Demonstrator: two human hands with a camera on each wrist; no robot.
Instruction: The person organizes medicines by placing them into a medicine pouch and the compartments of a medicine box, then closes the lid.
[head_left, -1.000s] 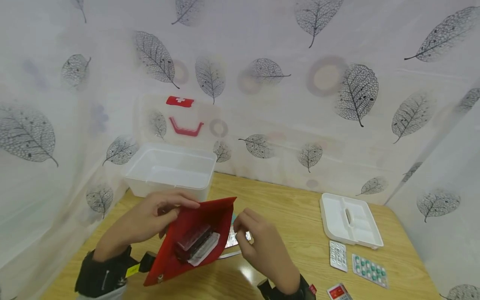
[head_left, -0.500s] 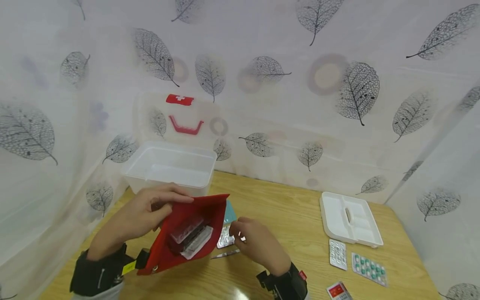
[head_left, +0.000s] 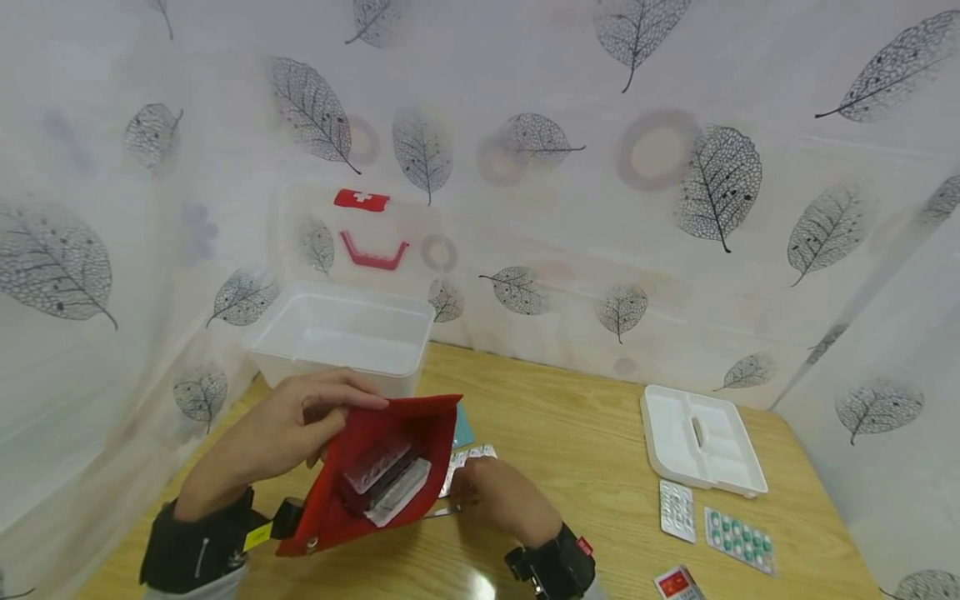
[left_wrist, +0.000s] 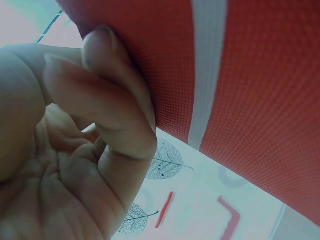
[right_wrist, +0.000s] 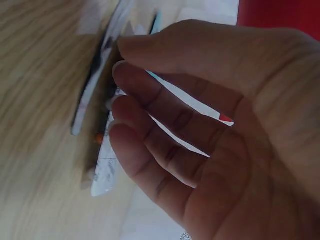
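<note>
My left hand (head_left: 303, 417) grips the upper edge of a red fabric pouch (head_left: 441, 429), holding its mouth wide. Inside the pouch are clear and silvery blister packs. In the left wrist view, the curled fingers (left_wrist: 125, 130) press against the red cloth beside a pale stripe. My right hand (head_left: 498, 496) is low over the table, right of the pouch. In the right wrist view, the thumb and fingertips hover close beside slim metal tweezers (right_wrist: 90, 90), with nothing pinched between them. A blister pack (right_wrist: 105, 172) lies just beyond those fingers.
A teal packet (head_left: 462, 429) lies behind the pouch. At the back left stands an open white first-aid box (head_left: 273, 362). To the right are a white divided tray (head_left: 671, 442), two blister packs (head_left: 677, 510) and a red-and-white sachet (head_left: 678, 583). A leaf-print curtain (head_left: 555, 217) encloses the table.
My right hand has come down and left to the tabletop by the tweezers. The left hand has moved the pouch slightly left and still holds it.
</note>
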